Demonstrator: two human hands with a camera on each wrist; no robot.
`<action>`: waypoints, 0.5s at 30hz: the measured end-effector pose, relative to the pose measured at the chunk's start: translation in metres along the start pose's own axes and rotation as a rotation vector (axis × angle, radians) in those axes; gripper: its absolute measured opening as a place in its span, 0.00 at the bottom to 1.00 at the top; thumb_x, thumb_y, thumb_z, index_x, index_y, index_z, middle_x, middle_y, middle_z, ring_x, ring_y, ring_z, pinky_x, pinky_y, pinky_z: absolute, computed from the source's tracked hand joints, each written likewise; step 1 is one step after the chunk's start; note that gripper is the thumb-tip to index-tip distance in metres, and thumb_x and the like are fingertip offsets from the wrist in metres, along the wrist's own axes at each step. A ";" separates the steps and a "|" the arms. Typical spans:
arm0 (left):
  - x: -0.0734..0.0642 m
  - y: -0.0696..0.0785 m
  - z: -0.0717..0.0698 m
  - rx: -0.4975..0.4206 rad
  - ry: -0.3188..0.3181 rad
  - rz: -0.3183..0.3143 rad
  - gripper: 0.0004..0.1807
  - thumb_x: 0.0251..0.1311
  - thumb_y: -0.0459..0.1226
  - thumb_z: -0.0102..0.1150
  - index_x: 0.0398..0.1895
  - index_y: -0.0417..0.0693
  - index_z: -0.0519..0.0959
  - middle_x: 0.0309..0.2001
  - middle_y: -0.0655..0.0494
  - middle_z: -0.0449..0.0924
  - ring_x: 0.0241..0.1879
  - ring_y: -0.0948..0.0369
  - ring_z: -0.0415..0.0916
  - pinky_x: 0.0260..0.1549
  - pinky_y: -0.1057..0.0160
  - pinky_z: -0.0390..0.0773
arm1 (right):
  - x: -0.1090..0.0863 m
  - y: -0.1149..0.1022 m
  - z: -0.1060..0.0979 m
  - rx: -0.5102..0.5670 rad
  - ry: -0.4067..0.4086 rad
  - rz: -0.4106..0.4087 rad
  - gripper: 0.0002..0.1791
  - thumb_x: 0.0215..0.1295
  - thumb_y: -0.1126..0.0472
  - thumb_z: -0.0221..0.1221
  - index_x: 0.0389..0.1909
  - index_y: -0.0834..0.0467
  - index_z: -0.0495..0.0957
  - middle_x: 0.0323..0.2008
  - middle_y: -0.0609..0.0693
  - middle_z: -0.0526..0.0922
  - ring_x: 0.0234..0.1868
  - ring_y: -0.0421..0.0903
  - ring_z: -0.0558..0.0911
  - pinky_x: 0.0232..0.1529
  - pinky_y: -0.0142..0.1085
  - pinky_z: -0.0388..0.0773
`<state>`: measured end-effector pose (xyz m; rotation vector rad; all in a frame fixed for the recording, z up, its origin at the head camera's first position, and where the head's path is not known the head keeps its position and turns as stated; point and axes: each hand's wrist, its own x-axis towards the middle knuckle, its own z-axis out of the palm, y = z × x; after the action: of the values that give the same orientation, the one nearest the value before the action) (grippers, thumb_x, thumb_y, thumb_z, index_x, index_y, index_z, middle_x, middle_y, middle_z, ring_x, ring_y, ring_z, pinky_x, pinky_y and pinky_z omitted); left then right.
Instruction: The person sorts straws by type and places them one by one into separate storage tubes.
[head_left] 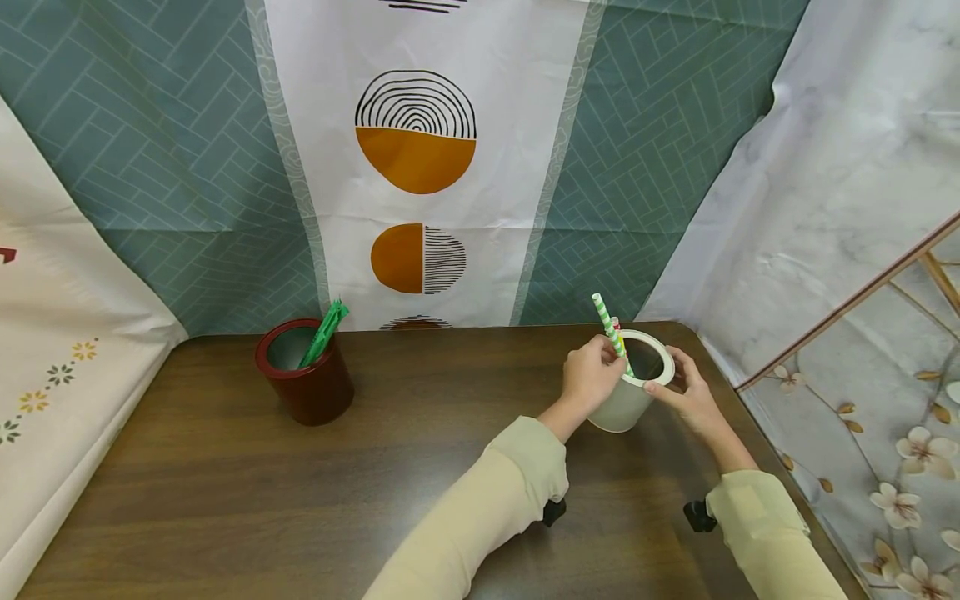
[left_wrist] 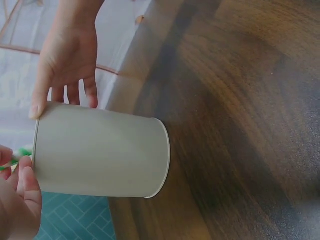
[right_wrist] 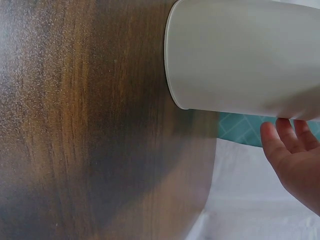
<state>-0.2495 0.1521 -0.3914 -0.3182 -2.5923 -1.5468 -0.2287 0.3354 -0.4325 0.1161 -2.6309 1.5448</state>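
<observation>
At the right of the table stands an off-white cylindrical canister [head_left: 618, 408] with a pale rim. My left hand [head_left: 592, 371] pinches a green-and-white striped paper straw [head_left: 603, 315] at the canister's left rim. Beside that straw show a small red-and-white tip and a bit of yellow, partly hidden. My right hand [head_left: 693, 396] holds the canister's right side, thumb at the front of the rim. In the left wrist view the canister [left_wrist: 100, 150] lies between both hands. The right wrist view has the right fingers [right_wrist: 272, 142] against the canister's wall.
A dark red canister [head_left: 311, 392] stands at the table's back left, with a green crinkled wrapper or bundle [head_left: 324, 333] leaning out of it. The brown wooden table [head_left: 300, 500] meets a patterned teal-and-white curtain [head_left: 495, 192] at the back. A floral cloth [head_left: 862, 433] hangs on the right.
</observation>
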 end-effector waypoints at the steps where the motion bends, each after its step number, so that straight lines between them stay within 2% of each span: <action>1: 0.000 0.000 0.000 0.015 -0.006 0.000 0.06 0.50 0.39 0.57 0.32 0.50 0.77 0.28 0.61 0.83 0.28 0.68 0.78 0.25 0.73 0.71 | 0.000 0.000 0.000 0.006 0.000 -0.002 0.37 0.59 0.63 0.55 0.64 0.64 0.45 0.57 0.64 0.60 0.46 0.37 0.66 0.37 0.18 0.67; 5: 0.000 -0.002 -0.001 0.032 -0.028 -0.002 0.07 0.49 0.40 0.58 0.33 0.50 0.78 0.29 0.59 0.83 0.30 0.67 0.80 0.27 0.72 0.73 | 0.000 0.000 0.001 0.021 0.000 -0.009 0.37 0.58 0.63 0.55 0.65 0.64 0.46 0.56 0.64 0.60 0.45 0.35 0.66 0.37 0.19 0.68; 15: -0.002 -0.008 -0.013 -0.060 -0.071 0.033 0.11 0.49 0.40 0.62 0.36 0.48 0.77 0.33 0.58 0.83 0.31 0.66 0.80 0.29 0.75 0.74 | 0.001 0.002 0.001 0.009 0.011 -0.011 0.37 0.58 0.63 0.55 0.64 0.64 0.46 0.56 0.65 0.60 0.44 0.31 0.66 0.37 0.19 0.67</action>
<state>-0.2495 0.1363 -0.3926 -0.4266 -2.5823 -1.6342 -0.2295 0.3355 -0.4344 0.1222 -2.6112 1.5490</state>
